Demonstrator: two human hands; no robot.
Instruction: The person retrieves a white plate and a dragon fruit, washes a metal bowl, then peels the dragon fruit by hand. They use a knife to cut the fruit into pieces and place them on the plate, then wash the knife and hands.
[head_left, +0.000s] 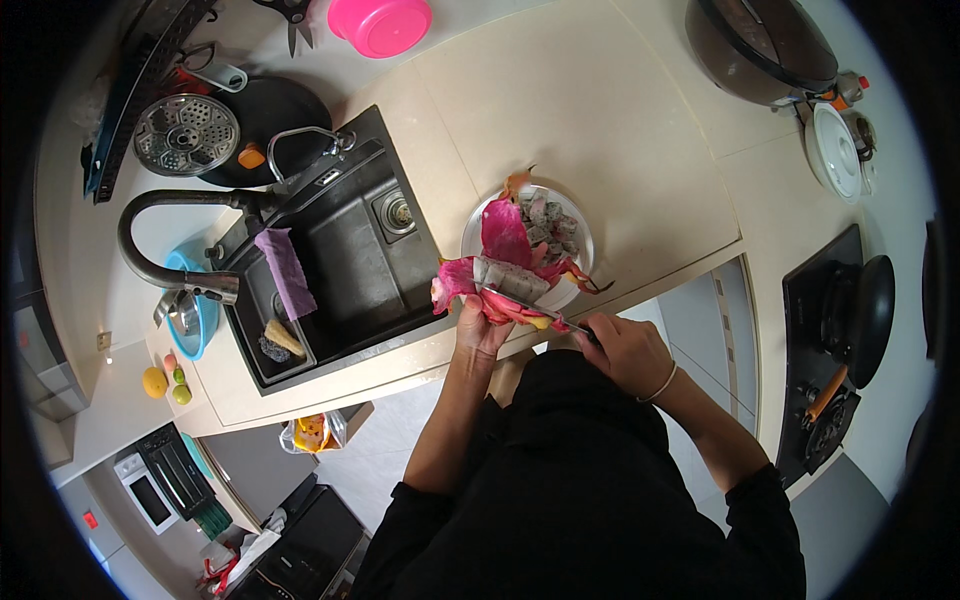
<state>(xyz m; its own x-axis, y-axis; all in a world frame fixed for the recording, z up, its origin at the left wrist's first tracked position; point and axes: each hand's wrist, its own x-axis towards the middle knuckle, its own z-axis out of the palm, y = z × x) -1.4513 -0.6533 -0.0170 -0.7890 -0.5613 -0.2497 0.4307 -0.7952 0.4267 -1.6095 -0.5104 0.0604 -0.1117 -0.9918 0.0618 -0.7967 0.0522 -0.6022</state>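
In my left hand lies a dragon fruit piece, its pink peel spread open around a pale, seed-flecked block of flesh. My right hand grips the dark handle of a knife, whose blade rests along the near side of that flesh. Behind the held fruit, partly covered by it, a white plate stands on the counter with cut dragon fruit cubes on it. The fingers of my left hand under the peel are partly hidden.
Left of the hands is a black sink with a purple cloth over its divider and a pull-down faucet. A pink basin stands at the back, a rice cooker at the back right. A stove with a black pan is far right.
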